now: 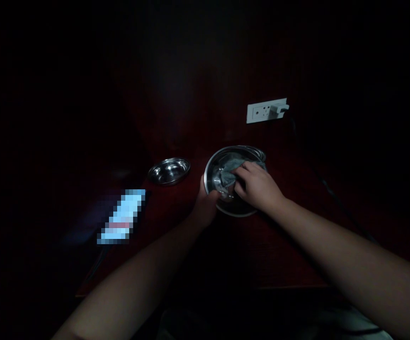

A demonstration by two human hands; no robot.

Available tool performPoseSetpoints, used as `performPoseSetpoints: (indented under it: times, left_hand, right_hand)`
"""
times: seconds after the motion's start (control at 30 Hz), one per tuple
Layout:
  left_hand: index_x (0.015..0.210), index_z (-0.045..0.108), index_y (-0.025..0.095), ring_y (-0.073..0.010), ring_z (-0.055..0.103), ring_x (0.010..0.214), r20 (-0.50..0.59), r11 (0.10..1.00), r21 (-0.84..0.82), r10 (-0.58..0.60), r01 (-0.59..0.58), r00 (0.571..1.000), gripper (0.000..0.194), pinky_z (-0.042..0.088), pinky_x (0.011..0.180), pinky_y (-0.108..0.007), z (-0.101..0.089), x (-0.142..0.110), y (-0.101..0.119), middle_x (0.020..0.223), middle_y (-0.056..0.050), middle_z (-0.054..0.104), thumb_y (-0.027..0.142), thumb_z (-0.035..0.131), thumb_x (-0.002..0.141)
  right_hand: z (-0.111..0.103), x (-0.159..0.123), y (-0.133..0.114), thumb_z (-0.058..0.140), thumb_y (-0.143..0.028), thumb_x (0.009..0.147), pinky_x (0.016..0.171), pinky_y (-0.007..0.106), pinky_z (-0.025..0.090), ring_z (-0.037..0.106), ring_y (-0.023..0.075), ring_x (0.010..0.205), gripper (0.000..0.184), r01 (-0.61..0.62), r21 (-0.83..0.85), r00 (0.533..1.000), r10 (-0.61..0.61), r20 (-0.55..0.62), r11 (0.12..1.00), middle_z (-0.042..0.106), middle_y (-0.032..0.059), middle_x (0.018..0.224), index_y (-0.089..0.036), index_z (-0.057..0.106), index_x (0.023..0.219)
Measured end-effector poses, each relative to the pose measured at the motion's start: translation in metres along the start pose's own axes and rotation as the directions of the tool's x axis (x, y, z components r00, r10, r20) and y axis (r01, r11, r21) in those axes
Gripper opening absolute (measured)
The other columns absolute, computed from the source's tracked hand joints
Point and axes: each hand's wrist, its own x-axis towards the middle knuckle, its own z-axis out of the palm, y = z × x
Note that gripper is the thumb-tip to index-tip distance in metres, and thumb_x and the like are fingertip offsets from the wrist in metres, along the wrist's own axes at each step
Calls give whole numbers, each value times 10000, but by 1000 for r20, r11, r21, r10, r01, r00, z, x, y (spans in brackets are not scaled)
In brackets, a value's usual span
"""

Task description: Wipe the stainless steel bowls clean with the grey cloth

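Note:
A shiny metal bowl (210, 172) is tilted toward me above the dark red table. My left hand (207, 205) grips its left rim, thumb inside and the other fingers behind the wall. Inside the bowl, my right hand (254, 184) is closed on a grey-green cloth (231, 167), which lies against the inner surface. The right fingertips are partly hidden by the cloth and the hand itself. Behind the bowl's upper right, more metal rims (260, 152) show, perhaps of stacked bowls.
A smaller metal bowl (169, 172) sits to the left on the table (261, 255). Nearer on the left is a lit, pixelated screen (123, 217). A white wall socket (258, 112) with a plug (278, 110) is at the back right. A dark cable (346, 208) runs along the right.

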Motion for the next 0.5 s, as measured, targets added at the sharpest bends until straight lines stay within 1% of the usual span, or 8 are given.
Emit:
performPoseSetpoints:
  times: [0.13,0.2,0.3,0.37,0.43,0.5]
  left_hand:
    - [1257,442,178,-246,584,1010,10,999,13,39,-39,999,601,474,860,-358,-2,-1,-1,1145,-77,624,158,568,670]
    - [1261,440,177,-246,578,1026,13,999,16,47,-47,999,587,469,872,-359,-3,0,-3,1147,-76,620,167,564,687]
    - [1248,451,175,-235,569,1047,21,997,28,74,-74,997,528,450,912,-361,-5,3,-8,1136,-70,617,194,555,730]
    - [1260,438,180,-225,563,1067,27,995,19,101,-102,995,504,430,946,-364,-6,5,-11,1157,-69,607,232,546,770]
    - [1290,404,190,-221,555,1093,29,992,16,124,-125,992,519,414,970,-370,-7,7,-12,1203,-73,587,272,543,797]
    - [1303,389,195,-222,543,1121,14,989,36,145,-146,989,534,402,984,-369,-7,8,-12,1245,-79,567,291,547,802]
  right_hand:
    - [-2,0,4,513,-146,731,804,359,438,537,243,875,242,11,174,998,0,-62,985,578,95,917,-156,543,971]
    - [-5,-1,5,513,-124,698,793,345,431,532,229,862,249,62,271,997,-48,-58,961,566,78,902,-175,512,941]
    - [-11,-4,4,508,-102,665,746,322,419,503,201,812,217,177,383,980,-200,21,907,529,49,842,-195,487,861]
    - [-14,-5,3,511,-91,646,720,312,413,485,187,784,211,226,435,947,-301,110,872,514,36,811,-195,489,829]
    - [-17,-6,1,541,-106,639,734,320,419,491,190,806,246,248,472,912,-369,182,846,534,43,841,-185,514,869]
    - [-18,-6,0,591,-160,661,784,346,429,509,208,876,322,254,493,893,-397,210,832,562,69,934,-172,536,978]
